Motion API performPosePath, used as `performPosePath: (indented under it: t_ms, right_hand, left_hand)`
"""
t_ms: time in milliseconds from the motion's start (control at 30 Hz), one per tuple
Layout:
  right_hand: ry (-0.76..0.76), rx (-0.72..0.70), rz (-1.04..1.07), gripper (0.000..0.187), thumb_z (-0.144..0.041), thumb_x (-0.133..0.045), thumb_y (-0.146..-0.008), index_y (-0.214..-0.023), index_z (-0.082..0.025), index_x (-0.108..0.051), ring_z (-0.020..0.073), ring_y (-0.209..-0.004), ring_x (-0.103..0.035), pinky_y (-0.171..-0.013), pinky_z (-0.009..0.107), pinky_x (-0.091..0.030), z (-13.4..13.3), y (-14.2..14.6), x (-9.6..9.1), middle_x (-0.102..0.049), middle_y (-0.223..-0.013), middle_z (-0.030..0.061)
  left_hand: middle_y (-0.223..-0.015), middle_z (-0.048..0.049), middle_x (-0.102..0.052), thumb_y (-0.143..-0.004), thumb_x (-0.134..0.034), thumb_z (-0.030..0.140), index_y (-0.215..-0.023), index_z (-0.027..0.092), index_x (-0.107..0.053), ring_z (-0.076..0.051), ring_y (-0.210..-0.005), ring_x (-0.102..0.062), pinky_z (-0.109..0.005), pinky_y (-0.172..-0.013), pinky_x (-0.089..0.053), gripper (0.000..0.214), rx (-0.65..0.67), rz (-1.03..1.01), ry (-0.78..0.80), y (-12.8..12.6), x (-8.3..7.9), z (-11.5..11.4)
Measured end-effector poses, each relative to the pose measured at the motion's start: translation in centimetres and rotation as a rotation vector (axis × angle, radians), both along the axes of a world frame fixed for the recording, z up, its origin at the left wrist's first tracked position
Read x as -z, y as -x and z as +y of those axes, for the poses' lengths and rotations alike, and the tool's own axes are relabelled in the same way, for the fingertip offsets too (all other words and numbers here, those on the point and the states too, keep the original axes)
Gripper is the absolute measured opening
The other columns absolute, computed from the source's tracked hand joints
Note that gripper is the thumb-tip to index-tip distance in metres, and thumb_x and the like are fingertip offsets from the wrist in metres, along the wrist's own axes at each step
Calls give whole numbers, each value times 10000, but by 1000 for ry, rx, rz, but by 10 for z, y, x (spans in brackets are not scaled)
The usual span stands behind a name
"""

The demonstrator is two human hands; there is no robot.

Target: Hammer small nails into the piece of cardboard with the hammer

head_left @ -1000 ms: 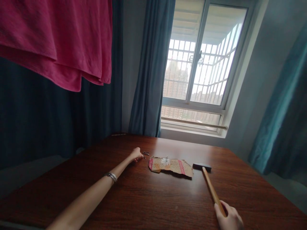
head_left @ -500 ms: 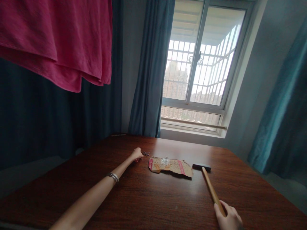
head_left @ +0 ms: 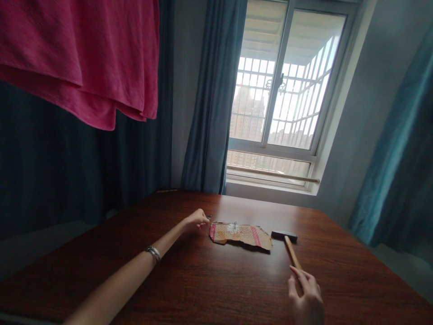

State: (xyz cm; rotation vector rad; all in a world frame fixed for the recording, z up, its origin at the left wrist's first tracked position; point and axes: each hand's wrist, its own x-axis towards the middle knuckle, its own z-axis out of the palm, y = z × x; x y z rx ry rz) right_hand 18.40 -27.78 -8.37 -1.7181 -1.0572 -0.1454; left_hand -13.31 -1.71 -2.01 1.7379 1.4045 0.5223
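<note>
Cardboard (head_left: 241, 234) just right of left hand (head_left: 199, 218), long axis running left-right; that hand's nearer. It's curled, can't tell on what. Right hand (head_left: 307, 292) loosely grips hammer (head_left: 292, 253), head ahead.

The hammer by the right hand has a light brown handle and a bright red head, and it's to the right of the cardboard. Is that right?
Not quite: the hammer's head is black, not red, as the head camera view shows. The hammer by the right hand does have a light brown handle, and it's to the right of the cardboard.
</note>
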Motion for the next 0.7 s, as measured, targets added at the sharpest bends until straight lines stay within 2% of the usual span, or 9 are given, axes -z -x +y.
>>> performPosePath:
  t_ms: [100,233,333,467,600,700]
  right_hand:
    - [42,-453,376,319,-378,-519,-719,-901,-169,-677,244,-827,-616,-708,333,-494,20,46,-18,-667,-921,105]
    - [77,-712,688,357,-385,-653,-633,-906,-157,-690,251,-806,-627,-603,300,-495,50,87,-35,-696,-869,102]
    - [94,-785,818,395,-383,-716,-578,-901,-158,-694,243,-807,-627,-573,276,-487,66,97,-40,-700,-879,101]
    - [68,-786,830,396,-416,-719,-576,-871,-153,-702,229,-783,-628,-566,265,-479,73,98,-41,-704,-844,98]
    - [52,-732,800,468,-455,-743,-517,-865,-145,-705,236,-724,-631,-542,285,-483,76,97,-41,-702,-769,98]
    - [91,-753,750,425,-454,-736,-536,-813,-133,-711,220,-688,-627,-527,273,-473,81,95,-40,-698,-727,93]
  left_hand:
    - [-445,22,-480,-567,-648,306,-565,88,-600,-59,-389,-392,-180,-377,-265,223,150,-247,-13,-27,-8,-21]
    - [-430,56,-420,-582,-655,422,-697,104,-626,-45,-368,-321,-184,-376,-221,340,181,-465,-20,-64,-6,-57]
    - [-471,39,-463,-592,-654,440,-721,121,-635,-48,-377,-337,-189,-372,-226,345,220,-505,-23,-81,4,-82]
    - [-504,13,-509,-615,-642,425,-688,127,-641,-54,-380,-349,-197,-362,-224,307,266,-497,-58,-89,16,-102]
    - [-479,6,-486,-657,-617,395,-672,128,-648,-68,-392,-356,-206,-365,-231,270,272,-476,-90,-88,22,-109]
    - [-485,5,-491,-662,-614,396,-694,120,-654,-69,-395,-355,-209,-364,-232,280,258,-483,-90,-88,24,-107]
